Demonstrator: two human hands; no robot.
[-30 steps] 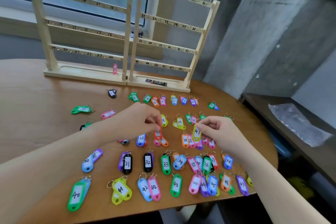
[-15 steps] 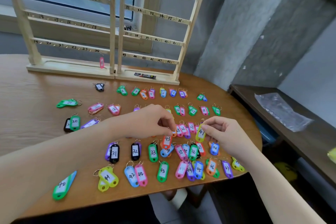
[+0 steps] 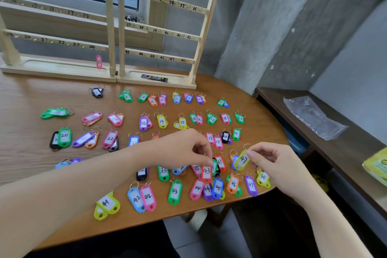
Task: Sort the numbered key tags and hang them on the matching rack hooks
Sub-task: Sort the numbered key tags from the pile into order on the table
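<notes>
Two wooden racks stand at the back of the table, the left rack (image 3: 109,27) and the right rack (image 3: 201,35), with numbered hooks. One pink tag (image 3: 99,61) hangs under hook 24. Several coloured numbered key tags lie in rows across the table. My left hand (image 3: 184,148) pinches an orange tag marked 43 (image 3: 207,173) by its top, just above the lower rows. My right hand (image 3: 274,163) pinches a yellow tag (image 3: 243,159) by its ring, tilted, to the right of the left hand.
The round wooden table (image 3: 31,94) ends close to my body and curves off at the right. A dark side bench (image 3: 326,132) with a plastic bag (image 3: 312,115) stands to the right. A small black packet (image 3: 154,78) lies on the right rack's base.
The camera has moved closer and tilted down. Both hands keep their tags; the left hand has carried the orange tag toward the right, nearer the yellow tag.
</notes>
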